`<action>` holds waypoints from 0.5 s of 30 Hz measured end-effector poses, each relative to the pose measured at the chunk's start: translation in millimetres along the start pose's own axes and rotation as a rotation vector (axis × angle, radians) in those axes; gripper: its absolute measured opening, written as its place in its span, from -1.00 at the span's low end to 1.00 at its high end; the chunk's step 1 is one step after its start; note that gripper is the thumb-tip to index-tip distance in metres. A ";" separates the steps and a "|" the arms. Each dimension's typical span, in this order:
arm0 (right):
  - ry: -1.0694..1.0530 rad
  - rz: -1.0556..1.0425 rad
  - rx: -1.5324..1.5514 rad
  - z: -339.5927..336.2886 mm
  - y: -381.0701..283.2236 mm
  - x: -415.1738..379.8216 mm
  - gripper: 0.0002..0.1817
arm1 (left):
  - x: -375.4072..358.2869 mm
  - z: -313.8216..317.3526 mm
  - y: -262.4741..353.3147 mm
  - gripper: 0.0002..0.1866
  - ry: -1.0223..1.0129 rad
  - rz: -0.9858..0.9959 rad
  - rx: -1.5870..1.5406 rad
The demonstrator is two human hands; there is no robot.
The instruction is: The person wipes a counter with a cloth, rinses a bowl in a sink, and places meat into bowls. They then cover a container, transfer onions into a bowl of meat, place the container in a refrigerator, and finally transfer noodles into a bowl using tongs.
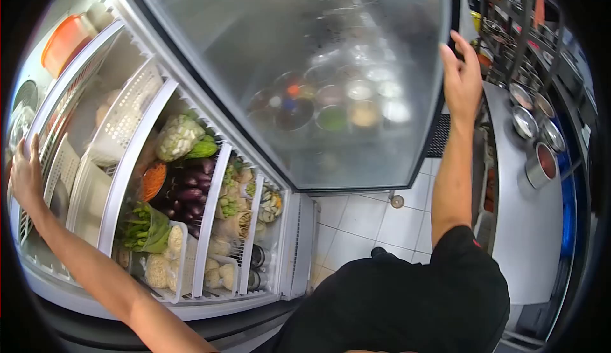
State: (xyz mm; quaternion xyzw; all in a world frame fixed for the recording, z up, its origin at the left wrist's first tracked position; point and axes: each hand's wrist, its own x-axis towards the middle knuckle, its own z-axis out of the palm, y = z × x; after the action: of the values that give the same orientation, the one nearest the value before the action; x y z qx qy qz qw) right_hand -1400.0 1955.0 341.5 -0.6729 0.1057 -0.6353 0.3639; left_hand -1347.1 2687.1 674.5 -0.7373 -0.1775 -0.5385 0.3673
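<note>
At the far left, my left hand [27, 178] reaches up to the edge of an upper shelf [57, 76] inside the refrigerator, fingers stretched out against it. My right hand [463, 79] grips the outer edge of the swung-open glass door [305, 54], with the thumb near the glass side. Below the upper shelf are white perforated baskets [127, 108]. Lower shelves hold cauliflower [180, 138], eggplants [191, 191], leafy greens [145, 229] in a bag, a bowl of orange shreds [153, 182] and bagged pale food [162, 270].
An orange tub [67, 42] stands on the top shelf. To the right runs a steel counter [522, 238] with metal bowls [525, 123] and a metal pot [541, 165]. White floor tiles [366, 219] with a round drain [397, 201] lie below the door.
</note>
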 end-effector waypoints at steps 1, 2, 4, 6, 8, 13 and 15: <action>0.070 -0.167 -0.138 3.4 29.7 21.8 -0.48 | 0.6 -2.3 1.4 -0.23 0.016 0.022 0.067; 0.123 -0.251 -0.154 7.9 53.6 39.3 -0.34 | 2.1 2.5 -1.0 -0.23 -0.025 -0.010 -0.007; -0.067 0.072 0.135 20.9 86.4 53.1 -0.16 | -4.5 -8.4 6.2 -0.28 -0.033 -0.012 -0.058; -0.061 0.204 0.143 33.2 121.4 55.2 -0.13 | -9.3 -13.7 8.0 -0.31 -0.029 0.000 -0.081; -0.090 0.254 0.126 34.2 126.8 54.4 -0.15 | -13.5 -12.9 13.2 -0.35 -0.038 0.003 -0.149; -0.181 0.237 0.126 7.8 107.7 38.7 -0.04 | -76.0 -66.7 94.9 -0.43 -0.179 0.052 -0.946; -0.173 0.196 0.088 -11.1 97.2 21.0 0.00 | -169.7 -155.9 188.2 -0.54 -0.420 0.089 -1.503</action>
State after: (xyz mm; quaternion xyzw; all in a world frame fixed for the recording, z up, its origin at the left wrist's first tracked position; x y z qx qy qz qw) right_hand -1375.6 1869.1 296.4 -0.6950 0.1113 -0.5403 0.4611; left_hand -1387.4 2470.0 475.1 -0.8812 0.1988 -0.3480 -0.2506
